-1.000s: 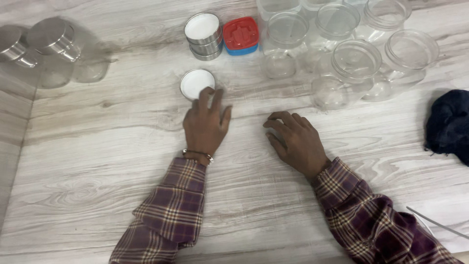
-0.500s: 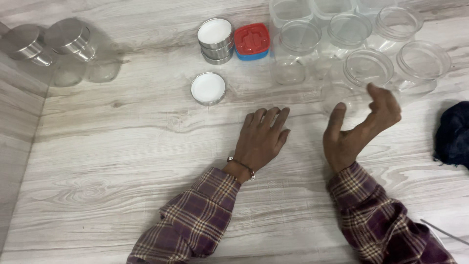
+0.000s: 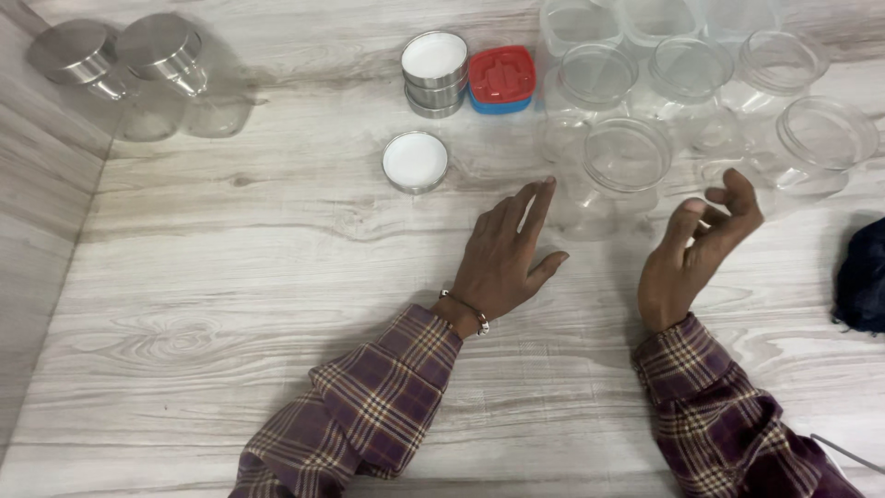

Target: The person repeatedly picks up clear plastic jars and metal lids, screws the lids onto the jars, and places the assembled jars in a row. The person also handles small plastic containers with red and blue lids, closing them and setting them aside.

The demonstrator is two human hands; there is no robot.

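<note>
- The left hand [image 3: 502, 263] lies palm down on the grey wood-grain counter [image 3: 230, 304], fingers spread and extended, gripping nothing; its fingertips point at the base of the nearest clear jar [image 3: 619, 171].
- The right hand [image 3: 696, 254] is raised on its edge, fingers loosely curled and open, holding nothing, just in front of the group of clear jars [image 3: 737, 101].
- The nearest clear jar stands upright and lidless, between the 2 hands and a little beyond them; the left fingertips are just beside it, and I cannot tell whether they touch.
- A loose round lid [image 3: 415, 161], white inside with a metal rim, lies flat on the counter to the left of the left hand, apart from it.
- Beyond it stands a stack of similar lids [image 3: 434, 74], with a red and blue square lid [image 3: 501, 78] beside that.
- 2 capped jars [image 3: 120, 65] lie at the far left corner; a dark cloth [image 3: 862, 277] sits at the right edge.
- Judged from the pose, the step in hand is a reach toward the open jars, with neither hand yet closed on anything.
- A grasp on the nearest jar would call for both hands to close round its smooth wall without knocking its close neighbours.
</note>
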